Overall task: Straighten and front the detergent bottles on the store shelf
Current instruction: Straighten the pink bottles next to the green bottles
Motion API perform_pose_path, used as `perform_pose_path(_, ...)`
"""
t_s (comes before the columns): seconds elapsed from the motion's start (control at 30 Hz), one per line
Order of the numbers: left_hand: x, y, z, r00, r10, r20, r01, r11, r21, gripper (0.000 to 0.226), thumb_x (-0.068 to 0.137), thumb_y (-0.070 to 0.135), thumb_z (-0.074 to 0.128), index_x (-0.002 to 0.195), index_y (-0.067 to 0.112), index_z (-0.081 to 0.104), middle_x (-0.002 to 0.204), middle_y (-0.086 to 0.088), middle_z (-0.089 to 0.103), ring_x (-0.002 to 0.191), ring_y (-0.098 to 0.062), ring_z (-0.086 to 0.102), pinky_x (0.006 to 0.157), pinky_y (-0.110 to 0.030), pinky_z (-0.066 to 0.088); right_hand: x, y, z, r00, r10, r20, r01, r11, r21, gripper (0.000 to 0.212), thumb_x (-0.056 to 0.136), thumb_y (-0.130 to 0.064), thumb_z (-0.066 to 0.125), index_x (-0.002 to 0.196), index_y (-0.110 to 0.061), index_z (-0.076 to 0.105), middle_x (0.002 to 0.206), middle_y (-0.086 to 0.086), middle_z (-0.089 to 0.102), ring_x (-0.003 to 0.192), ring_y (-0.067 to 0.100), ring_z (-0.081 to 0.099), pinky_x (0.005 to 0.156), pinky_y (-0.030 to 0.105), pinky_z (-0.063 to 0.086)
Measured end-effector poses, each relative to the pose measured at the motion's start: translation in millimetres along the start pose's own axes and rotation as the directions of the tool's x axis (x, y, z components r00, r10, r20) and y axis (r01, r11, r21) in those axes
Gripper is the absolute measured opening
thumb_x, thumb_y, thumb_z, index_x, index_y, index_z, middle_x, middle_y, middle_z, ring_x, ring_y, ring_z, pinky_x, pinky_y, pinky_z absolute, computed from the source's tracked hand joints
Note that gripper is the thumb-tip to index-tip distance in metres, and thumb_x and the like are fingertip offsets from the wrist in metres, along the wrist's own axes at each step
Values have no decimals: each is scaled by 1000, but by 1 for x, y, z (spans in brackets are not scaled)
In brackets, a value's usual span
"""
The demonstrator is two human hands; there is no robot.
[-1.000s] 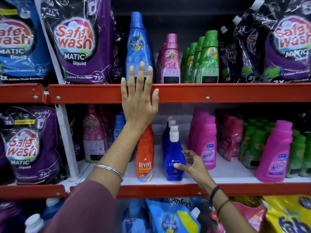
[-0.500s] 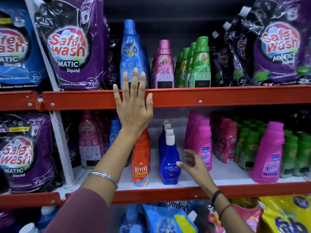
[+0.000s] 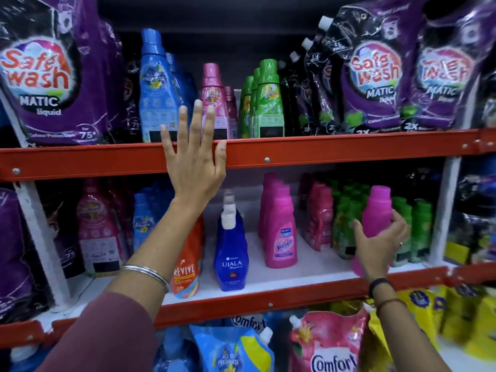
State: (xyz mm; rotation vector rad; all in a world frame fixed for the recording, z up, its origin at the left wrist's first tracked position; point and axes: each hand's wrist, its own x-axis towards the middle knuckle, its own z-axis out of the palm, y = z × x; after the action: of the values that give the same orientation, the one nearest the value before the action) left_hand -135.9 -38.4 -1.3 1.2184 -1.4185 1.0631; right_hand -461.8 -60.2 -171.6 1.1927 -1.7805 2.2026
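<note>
**Pouches all around the bottle shelves**

Big purple Safewash Matic pouch (image 3: 51, 76) up top on the left, two more purple Safewash pouches (image 3: 375, 76) leaning together at upper right. Down on the bottom level: pink Comfort refill pouch (image 3: 327, 342), blue and yellow All Day Freshness pouch (image 3: 230, 350) beside it, blurry yellow packs (image 3: 467, 320) off to the right. White upright post (image 3: 40, 237) on the left.

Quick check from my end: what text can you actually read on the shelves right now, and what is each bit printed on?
"Safe wash MATIC liquid", "75+": purple pouch, top left.
"Safe wash MATIC", "2X": purple pouch, top right.
"REVIVE": orange bottle.
"UJALA": blue bottle.
"Vanish": pink bottle.
"Comfort": pink pouch, bottom shelf.
"ALL DAY FRESHNESS": blue pouch.
Fine print elsewhere is too blurred to read.
</note>
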Motion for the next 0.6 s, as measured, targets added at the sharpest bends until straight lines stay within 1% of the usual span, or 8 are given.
perform_pose_path(0.03,0,16,4,1000,4,2,-4,1000,-6,56,101,43,26,152,22,16,160,-1,17,148,-22,11,117,-52,1,13,13,-14,999,41,30,-40,998,-55,77,73,-27,76,132,-4,33,134,25,39,128,39,34,102,55,36)
perform_pose_path(0.1,-1,15,3,1000,0,-2,0,1000,10,55,101,44,24,152,23,16,160,-1,17,148,-22,10,117,-52,1,18,22,-16,988,95,121,-79,988,-132,86,72,-25,78,137,1,28,137,28,36,129,42,34,102,54,34)
perform_pose_path(0.17,-1,10,5,1000,-1,-13,1,1000,16,56,101,45,23,152,24,15,160,-1,16,148,-22,9,117,-51,0,18,27,-17,976,125,181,-91,979,-184,86,73,-23,77,138,3,27,137,30,37,126,45,38,100,53,36)
perform_pose_path(0.3,-1,6,5,1000,-1,-25,2,999,40,56,101,47,20,152,24,14,160,-1,16,148,-22,8,117,-46,-7,20,27,-21,975,144,168,-96,960,-264,76,70,-26,77,129,1,36,128,29,47,115,47,49,88,53,44)
perform_pose_path(0.4,-1,6,6,1000,2,-23,-1,999,35,57,101,48,18,152,23,15,160,-1,16,148,-22,8,117,-48,-4,20,18,-25,978,147,150,-96,948,-303,72,65,-30,81,117,1,42,117,27,54,105,46,55,78,51,46)
perform_pose_path(0.6,-1,6,7,999,12,-48,-10,999,34,57,100,48,18,151,22,17,159,-2,19,147,-23,11,116,-53,4,1,-8,-20,982,81,170,-32,962,-271,77,58,-40,83,114,-6,43,114,21,57,101,42,58,77,50,48)
